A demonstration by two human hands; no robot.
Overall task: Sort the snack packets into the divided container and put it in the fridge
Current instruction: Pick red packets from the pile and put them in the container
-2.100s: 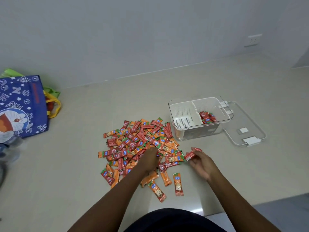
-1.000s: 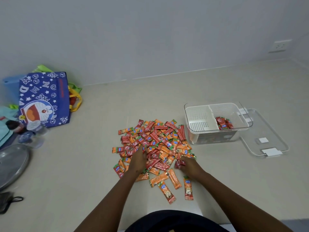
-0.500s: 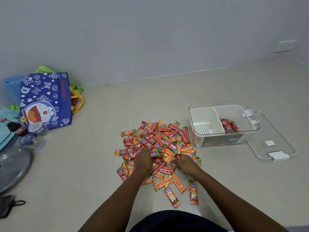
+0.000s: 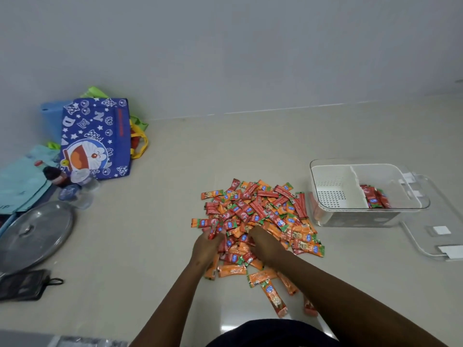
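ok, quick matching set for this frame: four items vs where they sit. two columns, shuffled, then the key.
Items:
1. red packets
2. container lid
3. blue cartoon bag
4. metal pot lid

Places:
A. against the wall, far left
B. right compartment of the divided container
C. flat on the floor, near left
D. flat on the floor, right of the container

Pairs: 1-B, 2-D, 3-A, 4-C

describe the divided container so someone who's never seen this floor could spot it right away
Start from the big pile of red and orange snack packets in the middle of the floor; the divided container sits just to its right. It is a clear box with a white perforated insert, a few red packets in its right compartment, and its flat clear lid lying beside it.
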